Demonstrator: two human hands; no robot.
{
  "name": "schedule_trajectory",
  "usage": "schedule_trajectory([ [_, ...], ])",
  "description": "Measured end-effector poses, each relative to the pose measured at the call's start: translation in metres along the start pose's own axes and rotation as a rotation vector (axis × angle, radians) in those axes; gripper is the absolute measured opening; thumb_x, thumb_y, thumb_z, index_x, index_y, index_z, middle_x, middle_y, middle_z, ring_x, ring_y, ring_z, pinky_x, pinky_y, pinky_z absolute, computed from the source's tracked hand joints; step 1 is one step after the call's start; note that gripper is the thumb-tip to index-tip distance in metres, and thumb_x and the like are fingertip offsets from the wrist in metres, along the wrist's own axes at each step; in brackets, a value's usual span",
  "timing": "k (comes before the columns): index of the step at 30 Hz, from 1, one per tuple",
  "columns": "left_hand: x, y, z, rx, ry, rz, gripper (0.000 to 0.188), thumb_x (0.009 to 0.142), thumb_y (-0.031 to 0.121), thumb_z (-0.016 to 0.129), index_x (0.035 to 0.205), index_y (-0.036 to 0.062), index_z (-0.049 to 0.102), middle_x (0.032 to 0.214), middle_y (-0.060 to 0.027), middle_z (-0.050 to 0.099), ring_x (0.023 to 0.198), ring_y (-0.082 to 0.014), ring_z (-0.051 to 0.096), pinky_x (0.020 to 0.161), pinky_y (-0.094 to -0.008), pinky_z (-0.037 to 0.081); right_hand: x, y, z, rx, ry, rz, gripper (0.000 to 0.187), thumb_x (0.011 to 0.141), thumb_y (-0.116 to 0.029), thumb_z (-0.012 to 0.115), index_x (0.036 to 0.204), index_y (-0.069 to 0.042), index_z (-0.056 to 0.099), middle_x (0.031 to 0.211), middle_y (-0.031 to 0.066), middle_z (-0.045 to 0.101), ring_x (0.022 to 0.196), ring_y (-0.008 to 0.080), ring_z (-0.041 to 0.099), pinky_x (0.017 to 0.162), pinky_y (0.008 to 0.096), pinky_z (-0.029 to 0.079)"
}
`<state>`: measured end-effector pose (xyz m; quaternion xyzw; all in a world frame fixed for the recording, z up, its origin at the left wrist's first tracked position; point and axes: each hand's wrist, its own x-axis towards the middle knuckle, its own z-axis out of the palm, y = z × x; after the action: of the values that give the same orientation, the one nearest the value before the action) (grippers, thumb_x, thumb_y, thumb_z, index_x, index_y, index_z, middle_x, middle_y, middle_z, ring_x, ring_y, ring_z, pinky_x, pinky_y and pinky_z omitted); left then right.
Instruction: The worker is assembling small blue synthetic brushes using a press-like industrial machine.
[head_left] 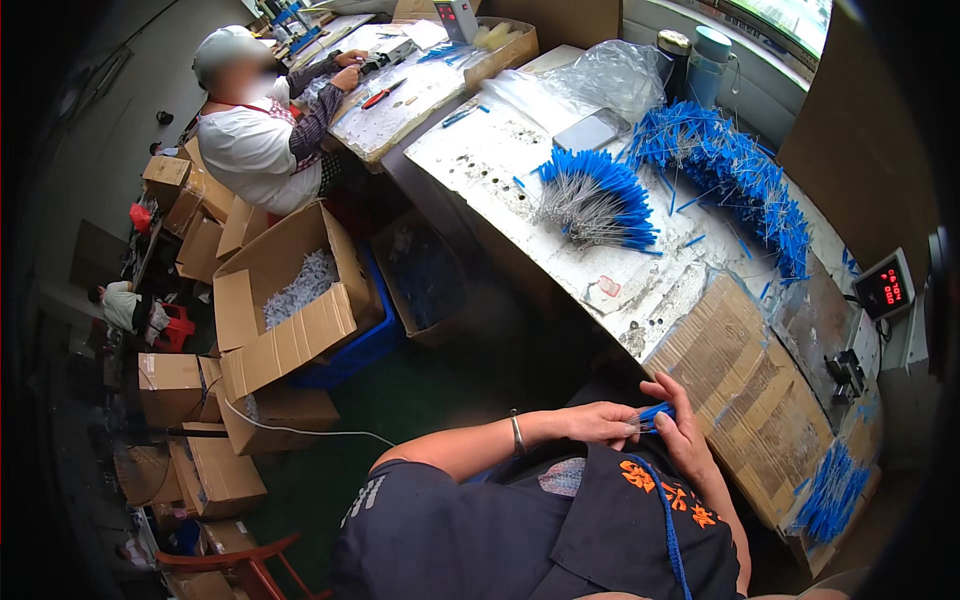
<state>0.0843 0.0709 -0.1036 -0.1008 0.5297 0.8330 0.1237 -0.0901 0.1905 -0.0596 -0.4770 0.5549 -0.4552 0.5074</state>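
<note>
In front of my body, near the table's edge, my left hand [603, 423] and my right hand [682, 432] meet around a small bundle of blue-tipped wires [652, 416]. My left fingers close on the pale wire end. At the blue end, the right thumb and fingers are curled about the bundle. On the table a fanned heap of the same wires [600, 200] lies with blue tips outward. A longer curved heap [725, 170] stretches behind it. More blue-tipped pieces [832, 495] lie at the table's right end.
Flattened cardboard [745, 390] covers the table's near edge. A phone [591, 131], clear plastic bag [590, 85] and two bottles [708, 65] stand farther back. A red-digit display [885, 288] is at right. Left are open cartons [290, 300] and a seated co-worker [255, 120].
</note>
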Motion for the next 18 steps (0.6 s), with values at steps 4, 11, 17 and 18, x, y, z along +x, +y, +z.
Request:
schedule_trajectory([
  [4,0.009,-0.013,-0.003,-0.023,-0.07,0.038,0.03,0.1,0.034,0.043,0.105,0.0071,0.055,0.067,0.0048,0.049,0.058,-0.0027,0.043,0.053,-0.0184,0.035,-0.021,-0.009,-0.018,0.031,0.178,0.002,0.059,0.092,-0.019,0.054,0.144,-0.006,0.029,0.135,0.0159,0.046,0.105,0.0209,0.058,0.088,0.0326,0.047],
  [11,0.015,0.004,-0.002,-0.129,-0.047,-0.058,0.029,0.1,0.033,0.043,0.106,0.0077,0.057,0.065,0.0044,0.049,0.056,-0.0026,0.04,0.052,-0.0179,0.032,-0.157,0.048,-0.17,-1.01,1.147,0.535,0.04,0.092,-0.013,0.054,0.13,-0.001,0.047,0.124,0.0133,0.052,0.1,0.0239,0.058,0.085,0.0293,0.045],
  [17,0.026,0.01,-0.004,0.047,0.004,0.004,0.029,0.1,0.032,0.044,0.105,0.0071,0.058,0.064,0.0045,0.049,0.058,-0.0039,0.04,0.054,-0.0198,0.032,-0.198,0.099,-0.193,-1.357,1.189,0.445,0.036,0.091,-0.012,0.055,0.125,-0.003,0.049,0.119,0.0161,0.052,0.11,0.0354,0.052,0.09,0.041,0.043],
  [18,0.026,0.012,-0.003,0.047,0.003,0.003,0.029,0.1,0.032,0.044,0.105,0.0071,0.058,0.064,0.0045,0.049,0.058,-0.0039,0.04,0.054,-0.0198,0.032,-0.198,0.098,-0.195,-1.349,1.174,0.452,0.036,0.09,-0.011,0.056,0.125,-0.003,0.049,0.119,0.0157,0.052,0.109,0.0352,0.053,0.089,0.0407,0.044],
])
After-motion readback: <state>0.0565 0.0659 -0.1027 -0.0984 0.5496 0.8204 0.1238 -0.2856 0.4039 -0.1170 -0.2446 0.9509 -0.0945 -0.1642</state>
